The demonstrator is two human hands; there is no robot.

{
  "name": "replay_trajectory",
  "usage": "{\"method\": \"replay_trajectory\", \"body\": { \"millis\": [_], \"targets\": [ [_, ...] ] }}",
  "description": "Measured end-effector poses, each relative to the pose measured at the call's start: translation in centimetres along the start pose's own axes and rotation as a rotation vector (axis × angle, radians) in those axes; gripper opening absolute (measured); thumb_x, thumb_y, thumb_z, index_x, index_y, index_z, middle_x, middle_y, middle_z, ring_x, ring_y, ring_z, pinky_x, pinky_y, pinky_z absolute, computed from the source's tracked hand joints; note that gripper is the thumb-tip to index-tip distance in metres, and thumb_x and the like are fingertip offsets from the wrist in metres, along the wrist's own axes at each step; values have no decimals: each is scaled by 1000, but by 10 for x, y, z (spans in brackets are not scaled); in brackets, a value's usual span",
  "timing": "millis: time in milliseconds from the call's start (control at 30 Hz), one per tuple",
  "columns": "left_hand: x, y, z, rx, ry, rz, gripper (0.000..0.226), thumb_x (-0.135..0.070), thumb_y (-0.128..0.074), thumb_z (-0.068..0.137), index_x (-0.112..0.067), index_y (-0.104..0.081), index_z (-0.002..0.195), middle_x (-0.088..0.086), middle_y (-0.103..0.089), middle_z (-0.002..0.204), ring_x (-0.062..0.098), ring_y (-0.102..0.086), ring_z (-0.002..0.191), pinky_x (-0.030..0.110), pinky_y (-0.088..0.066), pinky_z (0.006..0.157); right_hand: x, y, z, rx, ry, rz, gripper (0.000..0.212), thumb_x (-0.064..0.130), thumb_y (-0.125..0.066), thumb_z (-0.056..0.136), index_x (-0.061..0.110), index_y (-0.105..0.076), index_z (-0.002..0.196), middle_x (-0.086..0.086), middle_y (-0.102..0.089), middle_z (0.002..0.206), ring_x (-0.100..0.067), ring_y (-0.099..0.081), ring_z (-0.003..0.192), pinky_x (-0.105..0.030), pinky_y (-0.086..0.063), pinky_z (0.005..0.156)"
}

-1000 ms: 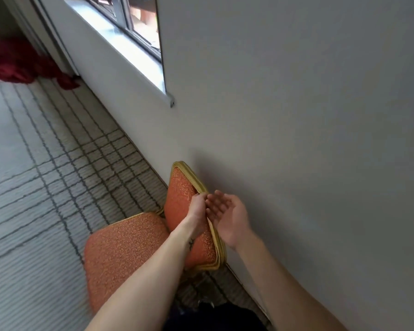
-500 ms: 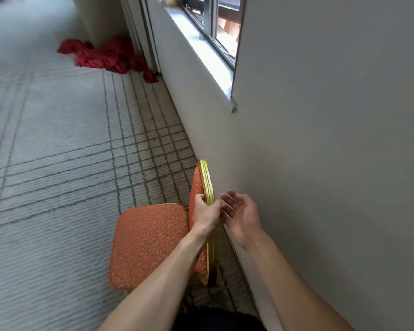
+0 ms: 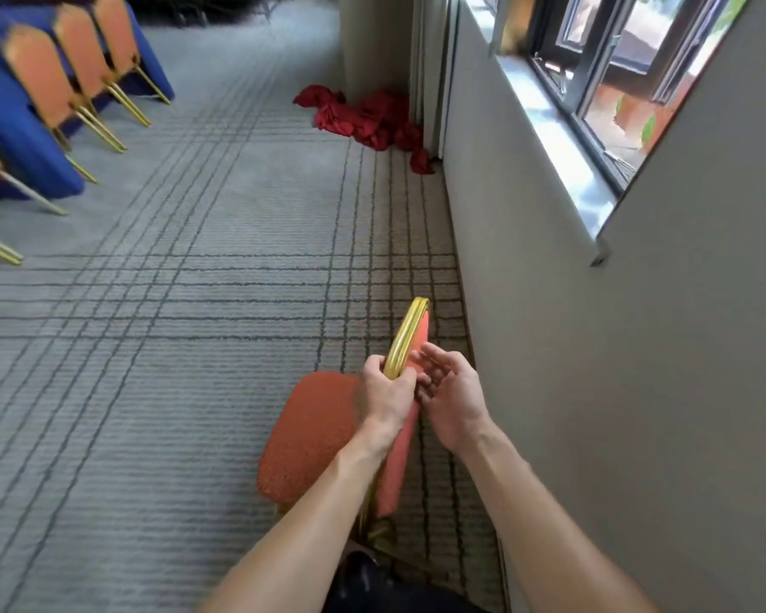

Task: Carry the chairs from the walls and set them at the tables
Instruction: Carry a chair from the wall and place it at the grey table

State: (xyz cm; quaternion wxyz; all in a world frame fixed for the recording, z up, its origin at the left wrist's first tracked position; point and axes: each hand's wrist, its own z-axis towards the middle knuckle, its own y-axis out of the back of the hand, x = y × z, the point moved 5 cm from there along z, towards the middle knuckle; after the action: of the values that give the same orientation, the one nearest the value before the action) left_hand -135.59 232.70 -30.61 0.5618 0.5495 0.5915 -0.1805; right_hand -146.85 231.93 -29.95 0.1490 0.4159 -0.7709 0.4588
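Observation:
An orange padded chair (image 3: 310,431) with a gold metal frame stands just off the grey wall, its backrest edge-on to me. My left hand (image 3: 383,395) is closed around the gold rim of the backrest. My right hand (image 3: 449,393) hovers open behind the backrest, fingers spread, between it and the wall; I cannot tell whether it touches the back. At the far left stand tables under blue cloths (image 3: 14,121) with several matching chairs (image 3: 41,73) set along them.
The grey wall (image 3: 593,391) runs along the right with a window sill (image 3: 562,143) above. A heap of red cloth (image 3: 368,115) lies on the carpet by a pillar. Striped grey carpet (image 3: 173,303) stretches between the chair and the tables.
The view has swung left and up, bringing the blue-clothed tables and their chairs into sight. The chair has turned away from the wall, its back now edge-on. My left hand keeps its grip.

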Motion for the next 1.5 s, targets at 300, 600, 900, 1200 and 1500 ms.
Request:
{"method": "replay_trajectory", "body": {
  "millis": [300, 600, 900, 1200, 1500],
  "targets": [
    [-3, 81, 55, -268, -209, 324, 21, -40, -67, 86, -20, -61, 84, 4, -72, 82, 33, -67, 84, 38, -45, 70, -23, -77, 40, 83, 31, -298, 23, 9, -52, 97, 8, -68, 113, -2, -72, 101, -11, -57, 63, -26, -53, 67],
    [-1, 137, 92, -430, -322, 654, 19, -38, -62, 83, -20, -62, 89, 6, -73, 79, 31, -69, 81, 41, -36, 76, -47, -149, 72, 297, 368, -993, 32, 18, -57, 88, 26, -67, 118, 3, -61, 120, -10, -61, 113, -24, -51, 98],
    [7, 180, 113, -600, -175, 766, 17, -32, -69, 78, -21, -62, 89, 3, -72, 79, 29, -68, 78, 39, -36, 74, -61, -217, 111, 426, 997, -1807, 49, 29, -70, 74, 29, -61, 123, -7, -44, 127, -30, -35, 117, -46, -29, 101],
    [11, 192, 119, -828, 168, 843, 18, -39, -69, 73, -23, -62, 74, -3, -68, 68, 22, -58, 59, 33, -37, 63, -74, -252, 165, 790, 1129, -1867, 29, 38, -59, 76, 14, -65, 92, -6, -62, 88, -34, -52, 90, -47, -42, 87],
    [14, 175, 101, -1001, 382, 737, 25, -36, -59, 82, -21, -53, 63, -8, -57, 62, 14, -52, 55, 24, -31, 49, -74, -255, 180, 994, 1095, -1926, 26, 40, -67, 79, 14, -64, 80, -4, -64, 80, -31, -58, 79, -40, -41, 73]
  ]
}}
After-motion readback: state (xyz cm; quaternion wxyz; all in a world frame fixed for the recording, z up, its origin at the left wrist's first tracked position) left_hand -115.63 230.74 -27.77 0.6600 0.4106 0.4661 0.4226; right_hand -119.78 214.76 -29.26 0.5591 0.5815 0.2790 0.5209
